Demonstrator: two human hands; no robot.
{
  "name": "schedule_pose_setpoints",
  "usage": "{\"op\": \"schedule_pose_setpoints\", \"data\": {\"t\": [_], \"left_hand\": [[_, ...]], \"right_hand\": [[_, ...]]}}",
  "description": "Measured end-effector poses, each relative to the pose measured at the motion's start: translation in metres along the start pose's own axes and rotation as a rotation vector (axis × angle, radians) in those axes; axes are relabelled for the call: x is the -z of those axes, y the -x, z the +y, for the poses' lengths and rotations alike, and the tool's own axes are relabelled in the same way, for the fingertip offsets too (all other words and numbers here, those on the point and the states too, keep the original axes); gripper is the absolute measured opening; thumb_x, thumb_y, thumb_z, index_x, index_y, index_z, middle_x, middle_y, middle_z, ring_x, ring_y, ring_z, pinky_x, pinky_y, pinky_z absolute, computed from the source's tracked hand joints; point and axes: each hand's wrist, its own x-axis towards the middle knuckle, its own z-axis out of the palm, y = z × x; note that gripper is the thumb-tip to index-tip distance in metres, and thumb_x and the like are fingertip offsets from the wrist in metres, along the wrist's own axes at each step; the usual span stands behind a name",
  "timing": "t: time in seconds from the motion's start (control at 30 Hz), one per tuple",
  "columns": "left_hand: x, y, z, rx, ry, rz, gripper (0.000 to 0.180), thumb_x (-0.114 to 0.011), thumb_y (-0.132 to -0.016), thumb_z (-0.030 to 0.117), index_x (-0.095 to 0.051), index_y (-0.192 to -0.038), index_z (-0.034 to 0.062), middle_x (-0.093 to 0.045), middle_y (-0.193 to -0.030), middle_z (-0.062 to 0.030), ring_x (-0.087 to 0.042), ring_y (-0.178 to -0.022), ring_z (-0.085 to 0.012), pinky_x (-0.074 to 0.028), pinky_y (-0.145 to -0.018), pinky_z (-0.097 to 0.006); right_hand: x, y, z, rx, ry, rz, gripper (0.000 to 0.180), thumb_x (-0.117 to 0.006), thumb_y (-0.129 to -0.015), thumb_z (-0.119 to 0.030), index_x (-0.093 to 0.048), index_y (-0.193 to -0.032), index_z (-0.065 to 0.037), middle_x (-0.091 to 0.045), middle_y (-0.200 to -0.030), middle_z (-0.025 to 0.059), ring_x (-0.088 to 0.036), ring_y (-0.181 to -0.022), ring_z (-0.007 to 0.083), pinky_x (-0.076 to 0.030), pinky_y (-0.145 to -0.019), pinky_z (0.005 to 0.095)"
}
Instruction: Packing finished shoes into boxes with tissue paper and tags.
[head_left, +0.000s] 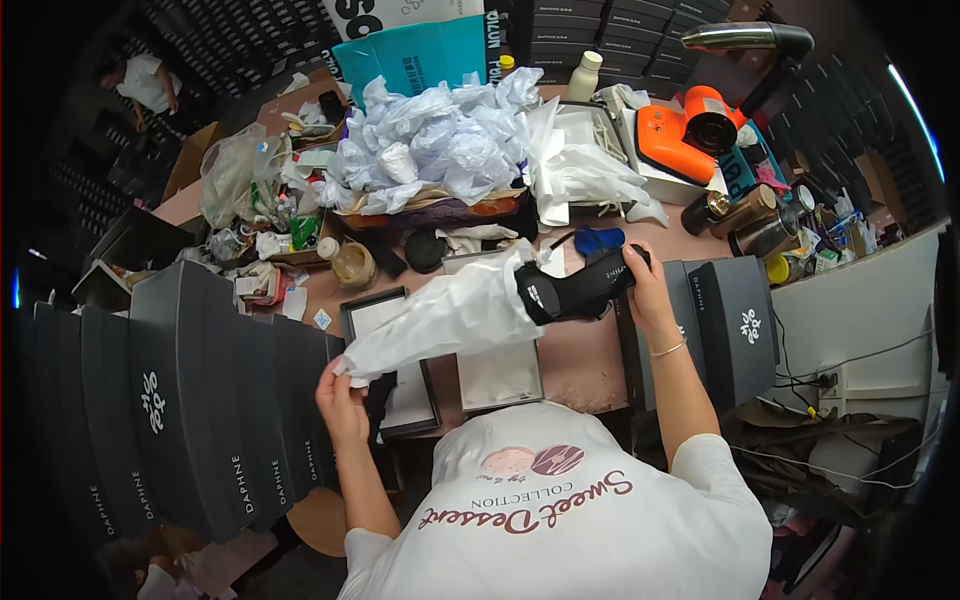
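Right hand grips the heel end of a black shoe, held level above the near edge of the worktop. Left hand pinches the far tip of the white tissue paper trailing from the shoe's opening. Beneath them lie two open grey box trays; stacked dark shoeboxes stand at the left edge.

The brown table carries an open grey box at its near edge. Just right of that box lies a second open tray. Beyond the box stand a small jar and a heap of crumpled white wrapping paper. Far right of the box sit closed dark boxes.
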Motion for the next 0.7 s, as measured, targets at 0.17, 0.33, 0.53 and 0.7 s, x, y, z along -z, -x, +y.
{"op": "schedule_pose_setpoints", "data": {"t": [0.17, 0.33, 0.53, 0.7], "left_hand": [[-0.105, 0.012, 0.002, -0.983, -1.064, -0.483, 0.011, -0.055, -0.069, 0.000, -0.062, -0.076, 0.0039, -0.057, -0.081, -0.0098, -0.054, -0.094, -0.0292, -0.038, -0.092, -0.044], [-0.104, 0.008, -0.180, -0.378, -1.444, -1.288, 0.015, -0.058, -0.073, 0.012, -0.065, -0.078, 0.0001, -0.065, -0.088, -0.0188, -0.061, -0.086, -0.0380, -0.046, -0.078, -0.048], [-0.109, -0.007, -0.105, -0.141, -1.076, -0.846, 0.022, -0.057, -0.078, 0.014, -0.067, -0.093, 0.0007, -0.064, -0.094, -0.0201, -0.063, -0.089, -0.0339, -0.049, -0.080, -0.039], [-0.092, -0.019, -0.010, 0.014, -0.518, -0.766, 0.055, -0.048, -0.095, 0.038, -0.046, -0.133, -0.0011, -0.053, -0.128, -0.0147, -0.047, -0.124, -0.0228, -0.035, -0.103, -0.036]], "right_hand": [[0.008, -0.011, -0.001, 0.145, 0.061, 0.081, 0.013, -0.059, -0.090, -0.017, -0.057, -0.095, -0.006, -0.052, -0.081, -0.0027, -0.049, -0.074, 0.0050, -0.041, -0.067, 0.0206], [-0.021, -0.008, 0.003, 0.142, 0.114, 0.002, 0.014, -0.060, -0.089, -0.019, -0.056, -0.095, -0.006, -0.053, -0.082, -0.0022, -0.049, -0.075, 0.0050, -0.041, -0.068, 0.0196], [-0.012, 0.013, -0.020, 0.054, -0.089, 0.030, 0.012, -0.057, -0.091, -0.016, -0.056, -0.097, -0.005, -0.056, -0.082, -0.0009, -0.055, -0.073, 0.0058, -0.046, -0.066, 0.0207], [-0.026, 0.017, -0.018, 0.074, 0.174, -0.189, 0.013, -0.059, -0.089, -0.016, -0.056, -0.096, -0.005, -0.053, -0.084, -0.0022, -0.049, -0.077, 0.0047, -0.042, -0.069, 0.0196]]}}
